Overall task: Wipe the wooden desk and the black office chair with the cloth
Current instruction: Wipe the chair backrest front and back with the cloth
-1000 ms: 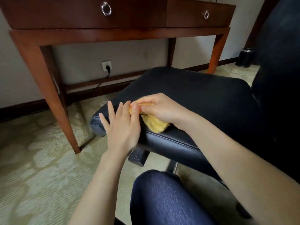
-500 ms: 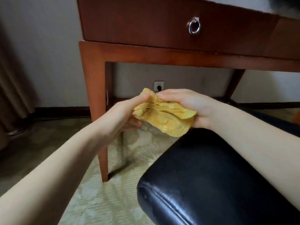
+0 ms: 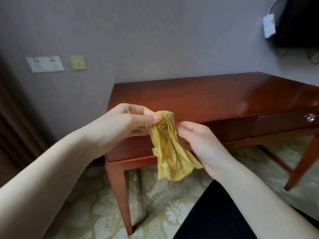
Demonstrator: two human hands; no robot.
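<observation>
Two hands: both hold one cloth (image 3: 168, 152), raised in front of the desk's left end.
Left hand (image 3: 127, 121): comes in from the near left; thumb and fingers pinch the cloth's top edge.
Right hand (image 3: 202, 144): comes in from the near right; fingers curled round the cloth's right side, lower than the left hand's pinch.
Cloth: yellow, crumpled and creased; it hangs loose from the two hands in a long bunch, with its bottom edge above the carpet. Whether it touches the desk front I cannot tell.
Desk (image 3: 215, 95): reddish-brown wood with a glossy top, set against the far wall; the bare top runs off to the right.
Drawer knob (image 3: 309, 117): shiny metal, on the desk front at the far right.
Chair (image 3: 215, 219): a black surface at the near right, under the right forearm.
Carpet (image 3: 151, 200): pale green with a flower pattern, under the desk legs.
Wall (image 3: 138, 40): grey; a white socket plate (image 3: 44, 63) and a yellowish square plate (image 3: 78, 62) sit side by side at the left.
Curtain (image 3: 13, 131): brown, along the left edge.
Upper right corner: a white plug block (image 3: 269, 25) on a cable, beside something dark that is too cut off to tell.
</observation>
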